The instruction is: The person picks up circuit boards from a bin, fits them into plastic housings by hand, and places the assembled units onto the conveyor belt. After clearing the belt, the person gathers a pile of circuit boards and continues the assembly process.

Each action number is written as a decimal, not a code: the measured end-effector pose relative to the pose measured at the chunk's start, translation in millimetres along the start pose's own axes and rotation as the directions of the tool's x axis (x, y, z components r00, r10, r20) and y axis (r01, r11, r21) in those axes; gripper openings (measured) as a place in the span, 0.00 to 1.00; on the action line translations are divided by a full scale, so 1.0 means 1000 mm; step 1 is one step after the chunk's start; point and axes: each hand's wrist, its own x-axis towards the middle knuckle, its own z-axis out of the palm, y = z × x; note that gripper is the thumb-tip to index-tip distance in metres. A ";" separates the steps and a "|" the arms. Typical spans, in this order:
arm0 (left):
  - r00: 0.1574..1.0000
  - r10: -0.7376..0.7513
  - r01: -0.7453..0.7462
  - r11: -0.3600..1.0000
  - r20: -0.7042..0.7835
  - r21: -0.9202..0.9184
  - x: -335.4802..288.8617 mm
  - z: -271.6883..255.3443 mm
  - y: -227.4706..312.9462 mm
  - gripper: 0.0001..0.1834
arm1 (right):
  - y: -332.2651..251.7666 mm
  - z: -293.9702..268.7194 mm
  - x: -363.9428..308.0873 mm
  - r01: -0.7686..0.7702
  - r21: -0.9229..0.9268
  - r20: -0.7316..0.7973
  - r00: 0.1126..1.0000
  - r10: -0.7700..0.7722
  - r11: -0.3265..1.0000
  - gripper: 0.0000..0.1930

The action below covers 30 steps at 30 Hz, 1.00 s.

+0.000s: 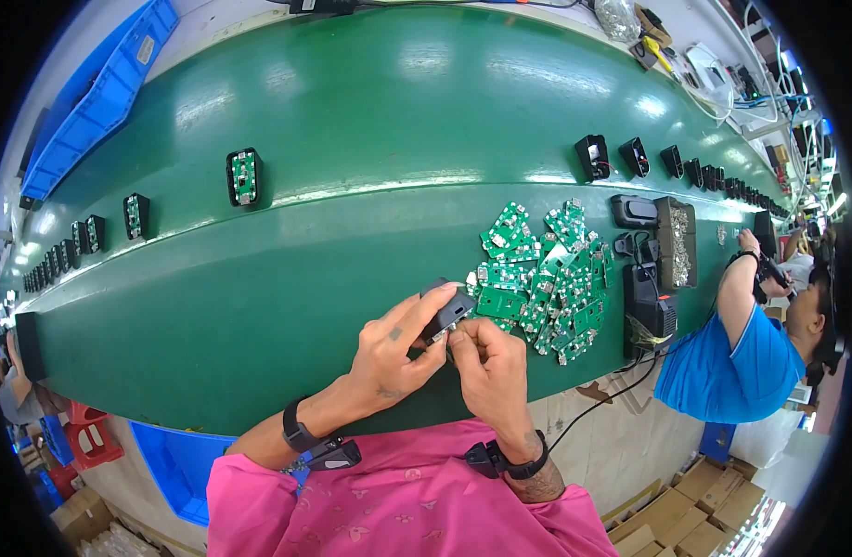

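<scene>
My left hand [389, 351] is wrapped round a small black plastic case [448, 314], which it holds tilted above the green bench. At the case's lower edge, my right hand [493, 369] is closed in a pinch. A bit of something pale and metallic shows by those fingertips, but its kind is too small to make out. Just right of both hands lies a loose heap of green circuit boards [548, 295]; many overlap, with silvery connectors on them.
Black cases with boards inside, one a green-faced case [244, 177], line the bench's left. More open black cases [592, 158] run rightward. Beyond the heap stand a tray of small metal parts [665, 265] and a black device [649, 306]. A co-worker in blue [732, 353] sits right.
</scene>
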 end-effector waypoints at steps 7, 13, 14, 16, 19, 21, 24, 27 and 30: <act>0.964 -0.237 0.264 0.819 0.118 -0.510 -0.003 -0.001 -0.009 0.31 | 0.005 -0.003 -0.001 -0.025 0.157 -0.129 0.991 0.046 0.987 0.05; 0.917 -0.249 0.381 0.775 0.310 -0.505 0.004 -0.012 -0.009 0.36 | 0.017 -0.008 0.000 -0.132 0.504 0.026 0.990 0.138 0.854 0.06; 0.920 -0.239 0.372 0.780 0.310 -0.503 0.005 -0.012 -0.008 0.36 | 0.018 -0.010 -0.003 -0.085 0.574 -0.019 0.993 0.118 0.814 0.08; 0.912 -0.245 0.383 0.794 0.328 -0.473 0.006 -0.009 -0.004 0.34 | 0.013 -0.010 -0.005 -0.032 0.643 -0.066 0.993 0.097 0.765 0.09; 0.916 -0.256 0.387 0.763 0.307 -0.518 0.005 -0.007 -0.007 0.33 | 0.005 -0.006 -0.004 -0.004 0.649 -0.043 0.998 0.041 0.761 0.05; 0.923 -0.248 0.377 0.737 0.294 -0.561 0.005 -0.006 -0.010 0.33 | 0.012 -0.004 -0.006 -0.011 0.645 -0.046 0.998 0.053 0.764 0.06; 0.956 -0.159 0.263 0.834 0.245 -0.486 0.005 -0.006 -0.011 0.32 | 0.015 -0.007 -0.005 -0.068 0.628 -0.037 0.993 0.117 0.775 0.10; 0.946 -0.213 0.303 0.846 0.243 -0.440 0.008 -0.006 -0.008 0.30 | 0.015 -0.013 0.002 -0.111 0.551 0.017 0.992 0.121 0.827 0.12; 0.960 -0.221 0.265 0.914 0.171 -0.308 0.008 -0.007 -0.003 0.28 | 0.003 -0.008 0.006 -0.109 0.429 0.083 0.993 0.081 0.897 0.14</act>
